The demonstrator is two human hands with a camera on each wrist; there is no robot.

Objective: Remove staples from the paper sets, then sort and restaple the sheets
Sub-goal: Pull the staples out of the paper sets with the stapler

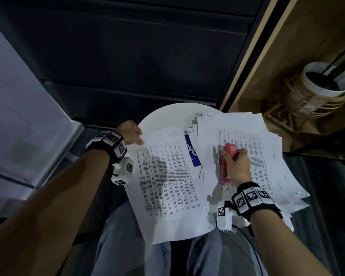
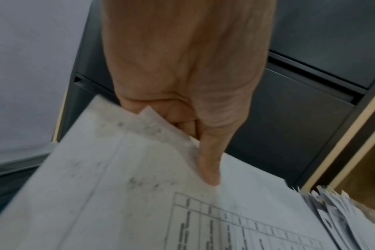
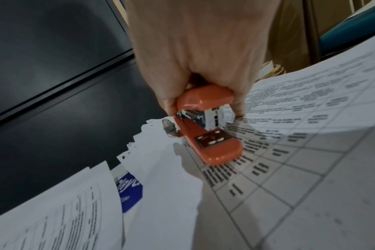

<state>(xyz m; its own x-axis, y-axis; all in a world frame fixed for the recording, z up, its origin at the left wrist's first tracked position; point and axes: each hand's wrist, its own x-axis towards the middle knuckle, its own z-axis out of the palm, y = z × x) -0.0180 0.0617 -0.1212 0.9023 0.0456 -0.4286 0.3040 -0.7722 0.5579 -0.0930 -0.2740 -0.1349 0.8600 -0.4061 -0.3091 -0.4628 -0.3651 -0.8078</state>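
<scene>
A set of printed table sheets lies over my lap and the round white table. My left hand pinches its far left corner, thumb on top, fingers curled under the paper. To the right, a loose heap of printed sheets covers the table. My right hand grips a red stapler above that heap; in the right wrist view the stapler gapes open, with its base over the printed sheets.
A blue printed card sticks out between the two paper groups. A dark cabinet with drawers stands behind the table. A white pot in a wooden stand sits on the floor at far right. My grey trousers show below.
</scene>
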